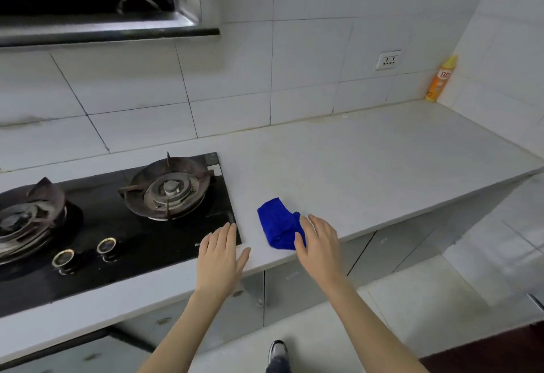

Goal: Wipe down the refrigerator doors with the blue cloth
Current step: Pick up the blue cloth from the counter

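Observation:
A folded blue cloth (276,224) lies on the white countertop (368,166) near its front edge, just right of the stove. My right hand (319,243) hovers at the cloth's right side with fingers spread and straight, its fingertips over the cloth's edge. My left hand (220,255) is flat with straight fingers over the stove's right front corner, a short gap left of the cloth. No refrigerator is in view.
A black two-burner gas stove (117,225) with two knobs fills the left counter. A range hood (103,4) hangs above it. An orange spray bottle (440,79) stands in the far right corner below a wall socket (388,60). Cabinet doors and tiled floor lie below.

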